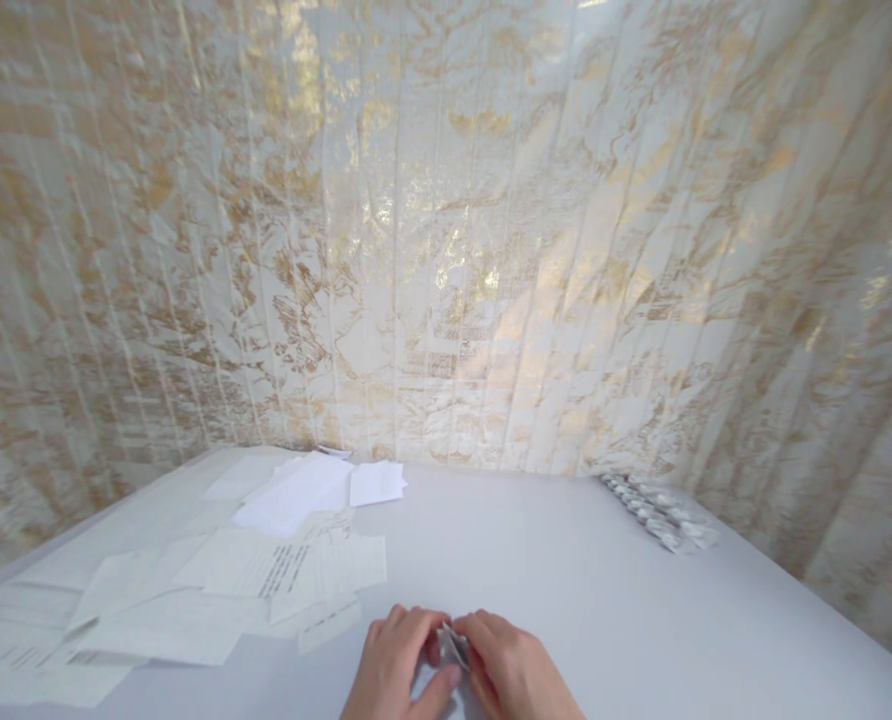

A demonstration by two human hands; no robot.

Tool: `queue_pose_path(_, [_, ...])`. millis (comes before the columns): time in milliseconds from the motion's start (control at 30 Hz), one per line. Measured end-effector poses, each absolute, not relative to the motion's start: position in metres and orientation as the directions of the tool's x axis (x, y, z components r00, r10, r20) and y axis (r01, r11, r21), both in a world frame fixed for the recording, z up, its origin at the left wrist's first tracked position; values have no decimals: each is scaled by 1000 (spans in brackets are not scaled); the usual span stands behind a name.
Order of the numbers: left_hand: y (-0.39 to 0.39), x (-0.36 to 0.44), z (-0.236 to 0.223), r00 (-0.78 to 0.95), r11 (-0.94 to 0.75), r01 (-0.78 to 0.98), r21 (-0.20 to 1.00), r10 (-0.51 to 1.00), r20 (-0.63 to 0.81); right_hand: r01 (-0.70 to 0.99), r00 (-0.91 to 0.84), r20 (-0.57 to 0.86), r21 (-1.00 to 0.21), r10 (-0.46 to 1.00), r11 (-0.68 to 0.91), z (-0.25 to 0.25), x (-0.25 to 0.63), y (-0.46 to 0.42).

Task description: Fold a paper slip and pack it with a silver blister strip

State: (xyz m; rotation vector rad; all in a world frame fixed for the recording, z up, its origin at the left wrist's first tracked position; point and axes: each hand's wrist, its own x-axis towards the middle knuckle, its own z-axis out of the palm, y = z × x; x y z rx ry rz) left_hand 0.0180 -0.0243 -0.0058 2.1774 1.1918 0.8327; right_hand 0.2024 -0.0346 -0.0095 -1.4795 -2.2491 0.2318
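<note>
My left hand (399, 663) and my right hand (511, 668) meet at the near edge of the white table (551, 570). Both have their fingers curled around a small folded piece of printed paper (453, 645), pinched between them just above the tabletop. The lower part of the paper is hidden by my fingers.
Several printed paper sheets (191, 590) lie spread over the table's left side, with white folded sheets (303, 490) farther back. A row of silvery blister packs (660, 512) lies at the back right. A gold-and-white patterned wall (446, 230) closes in behind and on both sides.
</note>
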Motion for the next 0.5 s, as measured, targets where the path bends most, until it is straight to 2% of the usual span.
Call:
queue_pose_path(133, [-27,20,-10,426,-451,473,757,869,252,843,-315,296,-350,902,409,-23,201,-32])
queue_pose_path(333, [-31,23,-13,377,-387,368,846,893,245,636,-333,351,-602,875,483,3,201,-44])
queue_pose_path(433, [-31,24,-9,374,-254,138,957,908,187,570,-360,409,-615,838,545,14,203,-46])
queue_pose_path(500, [-31,24,-5,375,-157,-38,987,913,160,538,-377,471,-589,797,603,15,206,-44])
